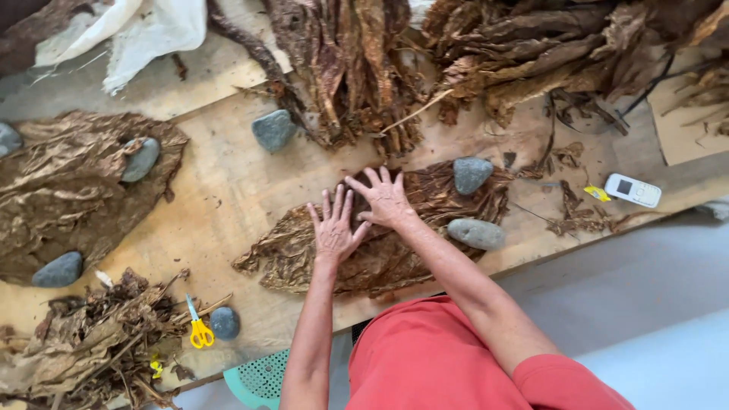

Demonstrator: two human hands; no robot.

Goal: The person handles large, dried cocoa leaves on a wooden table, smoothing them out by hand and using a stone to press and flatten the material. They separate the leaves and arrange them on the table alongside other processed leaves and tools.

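Wooden worktop (228,190), strewn with dried brown leaves and grey stones. Lying mid-worktop, flattened leaf stack (395,235), long axis slanting from lower left up to upper right, two stones (472,175) weighting its right end. Pressed flat on it with fingers spread, gripping nothing: left hand (335,228), then right hand (386,199).

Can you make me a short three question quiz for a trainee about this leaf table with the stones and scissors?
1. True or false: both hands lie flat on the spread leaf stack.
2. How many grey stones rest on that stack?
3. Which lies nearest the yellow scissors? A: white phone B: small grey stone C: white cloth

Key:
1. True: left hand and right hand press it.
2. Two: and.
3. B
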